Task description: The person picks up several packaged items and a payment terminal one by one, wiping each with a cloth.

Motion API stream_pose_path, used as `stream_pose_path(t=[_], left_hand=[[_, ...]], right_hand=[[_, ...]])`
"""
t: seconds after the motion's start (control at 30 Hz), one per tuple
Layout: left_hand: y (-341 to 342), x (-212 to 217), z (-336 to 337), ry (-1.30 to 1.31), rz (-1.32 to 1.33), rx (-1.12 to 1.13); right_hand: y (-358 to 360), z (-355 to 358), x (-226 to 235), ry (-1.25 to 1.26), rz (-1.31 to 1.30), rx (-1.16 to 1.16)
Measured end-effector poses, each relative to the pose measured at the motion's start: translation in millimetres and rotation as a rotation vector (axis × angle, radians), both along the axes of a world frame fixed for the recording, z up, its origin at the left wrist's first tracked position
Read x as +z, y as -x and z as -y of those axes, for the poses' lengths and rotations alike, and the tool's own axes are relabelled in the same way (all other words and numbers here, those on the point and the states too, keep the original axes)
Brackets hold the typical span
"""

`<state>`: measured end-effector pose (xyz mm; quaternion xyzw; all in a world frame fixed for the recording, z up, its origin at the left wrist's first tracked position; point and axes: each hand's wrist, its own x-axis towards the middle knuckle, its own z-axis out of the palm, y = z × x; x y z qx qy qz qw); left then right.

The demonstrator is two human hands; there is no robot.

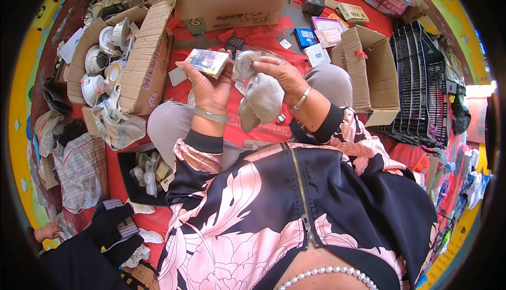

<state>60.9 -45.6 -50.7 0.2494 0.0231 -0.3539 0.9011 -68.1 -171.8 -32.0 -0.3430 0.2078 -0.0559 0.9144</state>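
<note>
Flat on the upturned fingers of my left hand (210,89) lies a small flat box (207,62) with a white edge and a printed picture on top. The thumb presses against its side. My right hand (283,75) pinches a crumpled greyish cloth (245,63) between thumb and fingertips, close beside the box but apart from it. Below those fingers hangs a silvery, fine-textured cloth (263,97); whether both are one piece I cannot tell. Both hands are raised over the red sheet (179,91) between my knees.
A cardboard box (153,61) of round white lamp fittings (95,60) stands at left. Ahead is a large carton (226,0). At right are an open carton (382,69) and black plastic crates (421,79). A black bin (129,177) sits by my left knee. Another person's hand (48,232) shows lower left.
</note>
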Motion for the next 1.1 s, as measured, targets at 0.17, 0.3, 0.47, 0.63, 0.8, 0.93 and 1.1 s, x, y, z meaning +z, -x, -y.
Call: stream_pose_path(t=[0.17,0.3,0.47,0.63,0.8,0.93,1.1], left_hand=[[1.5,12.5,-8.2,0.144,0.071,-0.048],[-1.0,15.6,-11.7,0.249,0.133,-0.116],[1.0,27.2,-17.6,0.295,0.171,-0.209],[-0.7,23.6,-23.1,0.225,0.114,-0.185],[-12.9,-1.8,-28.7,0.242,0.09,-0.194],[-1.5,9.0,-12.8,0.112,-0.014,-0.172],[16.2,12.2,-7.5,0.356,-0.057,-0.266]], right_hand=[[-0.7,4.1,-1.7,0.165,-0.08,-0.063],[-19.3,28.6,-80.0,0.686,-0.317,-0.008],[-37.9,59.3,-192.0,1.744,-0.353,0.471],[-49.4,76.5,-188.0,1.063,-0.903,0.049],[-73.3,33.2,-8.8,0.725,0.081,-0.63],[-45.4,-13.8,50.1,1.899,0.64,-0.326],[-44.3,-38.0,34.2,2.076,0.451,-0.027]])
